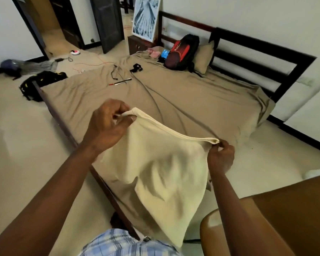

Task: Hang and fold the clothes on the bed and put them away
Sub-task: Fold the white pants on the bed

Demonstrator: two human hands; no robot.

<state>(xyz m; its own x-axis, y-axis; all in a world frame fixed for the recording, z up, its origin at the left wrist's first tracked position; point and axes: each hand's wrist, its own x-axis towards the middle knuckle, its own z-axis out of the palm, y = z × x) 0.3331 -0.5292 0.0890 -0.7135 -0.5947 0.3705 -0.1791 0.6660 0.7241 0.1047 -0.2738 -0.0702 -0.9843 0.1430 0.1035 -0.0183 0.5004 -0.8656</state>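
**Ana:** What is the person holding?

**Ben:** A cream cloth (161, 172). The left hand (109, 124) pinches one top corner. The right hand (221, 156) pinches the other. The cloth hangs down between them, in the air over the foot of the bed (192, 100).

**Ana:** Is it folded yet?

**Ben:** No. It is spread out wide. I think the folding is just about to start.

**Ana:** Is anything put away?

**Ben:** I can't tell. I see no folded pile and no hanger.

**Ana:** What else is left?

**Ben:** A pink thing (153, 51) lies bunched up at the far end, by the backpack (181, 52). It may be clothes, but it is too small to tell. So I think most of the job is not done yet.
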